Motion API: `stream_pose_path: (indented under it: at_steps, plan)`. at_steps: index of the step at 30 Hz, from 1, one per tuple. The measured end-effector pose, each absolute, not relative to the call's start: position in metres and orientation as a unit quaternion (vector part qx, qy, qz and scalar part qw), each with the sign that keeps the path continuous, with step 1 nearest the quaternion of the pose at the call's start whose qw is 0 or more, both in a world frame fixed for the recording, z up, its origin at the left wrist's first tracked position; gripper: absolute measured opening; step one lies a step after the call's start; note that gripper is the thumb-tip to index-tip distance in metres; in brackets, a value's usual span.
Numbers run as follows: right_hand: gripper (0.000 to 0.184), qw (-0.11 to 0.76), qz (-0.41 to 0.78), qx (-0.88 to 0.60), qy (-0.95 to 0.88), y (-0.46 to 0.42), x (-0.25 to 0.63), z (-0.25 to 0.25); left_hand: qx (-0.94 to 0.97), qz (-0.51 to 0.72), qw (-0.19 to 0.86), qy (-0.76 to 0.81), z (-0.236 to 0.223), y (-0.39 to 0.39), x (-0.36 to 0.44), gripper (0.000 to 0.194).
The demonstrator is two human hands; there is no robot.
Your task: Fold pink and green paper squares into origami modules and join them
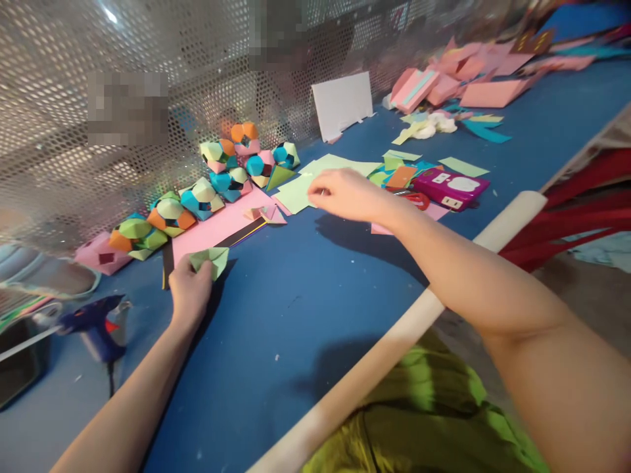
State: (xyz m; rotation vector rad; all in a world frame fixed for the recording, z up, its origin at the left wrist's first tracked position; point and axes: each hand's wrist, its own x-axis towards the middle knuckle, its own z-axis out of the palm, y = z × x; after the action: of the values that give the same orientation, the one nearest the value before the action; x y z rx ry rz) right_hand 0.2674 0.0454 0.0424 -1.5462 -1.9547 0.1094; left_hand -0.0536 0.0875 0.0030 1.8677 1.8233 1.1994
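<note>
Green paper (217, 263) between left fingers (203, 272)

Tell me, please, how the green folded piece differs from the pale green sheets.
The green folded piece is creased and compact; the pale green sheets look flat and broader. The green folded piece is held in the left grip, while the pale green sheets lie near the right grip. Both look like green paper.
</note>
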Motion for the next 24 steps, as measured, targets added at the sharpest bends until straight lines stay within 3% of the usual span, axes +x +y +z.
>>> stream_pose_path:
  at_steps: [5, 9, 13, 17, 24]
  plan:
    - [0.021, 0.361, 0.013, -0.635, -0.683, 0.068, 0.287, 0.036, 0.618, 0.422, 0.163, 0.643, 0.007, 0.085, -0.053, 0.008]
    - [0.024, 0.295, 0.029, -0.628, -0.72, 0.079, 0.276, 0.013, 0.615, 0.428, 0.166, 0.641, 0.006, 0.086, -0.054, 0.009]
    - [0.032, 0.211, 0.0, -0.538, -0.816, 0.084, 0.26, -0.008, 0.6, 0.457, 0.174, 0.633, 0.001, 0.091, -0.055, 0.031]
    - [0.044, 0.143, 0.02, -0.564, -0.813, 0.084, 0.252, -0.014, 0.585, 0.487, 0.19, 0.62, -0.002, 0.093, -0.055, 0.036]
    - [0.036, 0.167, -0.061, -0.603, -0.778, 0.079, 0.242, -0.002, 0.616, 0.496, 0.176, 0.587, -0.007, 0.097, -0.06, 0.035]
